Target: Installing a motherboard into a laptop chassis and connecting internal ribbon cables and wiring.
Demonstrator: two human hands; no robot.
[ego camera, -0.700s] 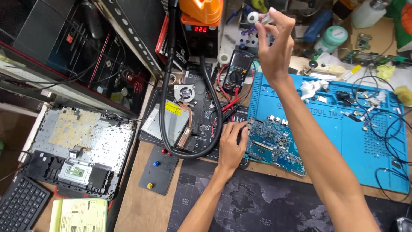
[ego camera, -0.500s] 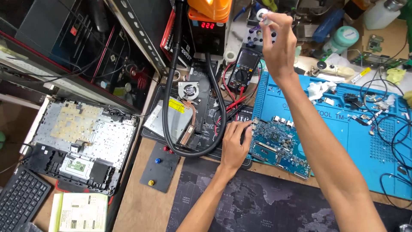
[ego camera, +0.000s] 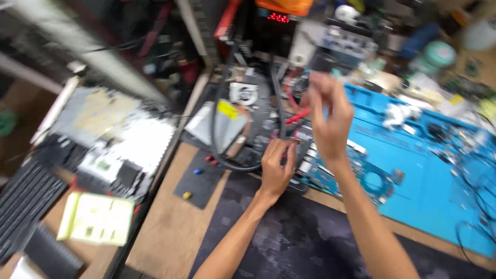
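The view is motion-blurred. My left hand [ego camera: 276,165] rests palm down on the left edge of a blue circuit board [ego camera: 361,175], where it meets a black opened laptop base [ego camera: 258,124]. My right hand [ego camera: 328,116] hovers above the board with its fingers curled; the blur hides whether anything is in them. A small white roll [ego camera: 346,13] sits at the back, above that hand. The board lies on a blue work mat [ego camera: 429,170].
A thick black cable [ego camera: 217,129] loops over the laptop base near a round fan [ego camera: 241,93]. A device with a red display [ego camera: 279,18] stands behind. A dismantled keyboard frame [ego camera: 103,134] and a pale booklet [ego camera: 95,217] lie left. A dark desk mat [ego camera: 289,243] covers the front.
My right hand has dropped from the back shelf, where it held the white roll, down to above the circuit board. My left hand has stayed on the board. The camera has moved closer.
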